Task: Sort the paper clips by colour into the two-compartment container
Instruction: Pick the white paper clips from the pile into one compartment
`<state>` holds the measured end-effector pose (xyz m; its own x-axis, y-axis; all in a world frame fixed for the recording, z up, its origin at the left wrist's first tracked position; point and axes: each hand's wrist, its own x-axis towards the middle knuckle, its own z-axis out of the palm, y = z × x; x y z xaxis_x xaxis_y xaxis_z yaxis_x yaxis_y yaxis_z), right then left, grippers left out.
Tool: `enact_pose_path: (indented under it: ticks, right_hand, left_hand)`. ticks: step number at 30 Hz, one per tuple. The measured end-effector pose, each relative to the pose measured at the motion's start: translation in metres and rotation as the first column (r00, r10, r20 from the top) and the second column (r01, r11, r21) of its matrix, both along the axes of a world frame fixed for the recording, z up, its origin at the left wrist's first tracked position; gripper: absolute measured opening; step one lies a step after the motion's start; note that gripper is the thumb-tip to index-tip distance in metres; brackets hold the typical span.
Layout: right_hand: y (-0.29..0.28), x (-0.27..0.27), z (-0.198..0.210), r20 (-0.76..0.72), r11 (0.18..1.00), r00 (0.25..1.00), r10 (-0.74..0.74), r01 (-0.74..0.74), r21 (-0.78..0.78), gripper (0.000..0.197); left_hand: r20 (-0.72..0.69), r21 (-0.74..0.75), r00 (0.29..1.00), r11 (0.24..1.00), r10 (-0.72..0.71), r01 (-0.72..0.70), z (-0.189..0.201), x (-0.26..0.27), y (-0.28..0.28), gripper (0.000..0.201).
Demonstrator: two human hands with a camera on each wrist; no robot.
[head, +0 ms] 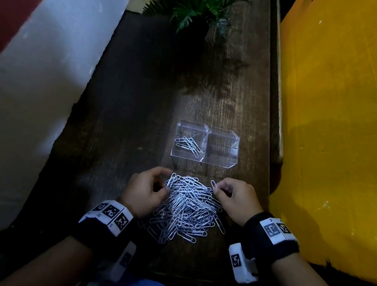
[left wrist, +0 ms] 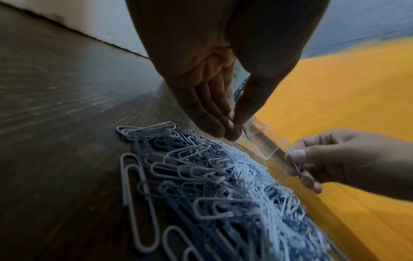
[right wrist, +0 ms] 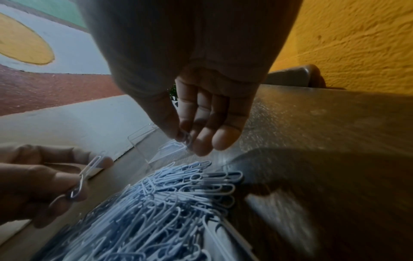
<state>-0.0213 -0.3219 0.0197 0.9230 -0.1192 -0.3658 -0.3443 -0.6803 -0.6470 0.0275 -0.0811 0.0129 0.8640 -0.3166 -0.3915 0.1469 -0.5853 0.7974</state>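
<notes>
The heap of paper clips (head: 186, 208) lay at lower centre on the wooden table (head: 121, 116). The left hand (head: 149, 187) pinched one clip at the heap's left edge; the right hand (head: 235, 199) pinched another at its right. The two-compartment container (head: 206, 143) stood just above the heap, a few clips in its left compartment, the right apparently empty and nearer the right hand.

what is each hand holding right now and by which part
Right hand pinches one paper clip around its middle. Left hand pinches clips mid-length between thumb and fingers; how many cannot be told.
</notes>
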Motion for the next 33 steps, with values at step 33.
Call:
enact_pose_path:
  ticks: [33]
  right_hand:
    - [0.035,0.040,0.007,-0.110,0.875,0.941,0.319,-0.337,-0.347,0.013]
  left_hand:
    - [0.200,0.290,0.974,0.956,-0.105,0.044,0.010,0.037,-0.005,0.019]
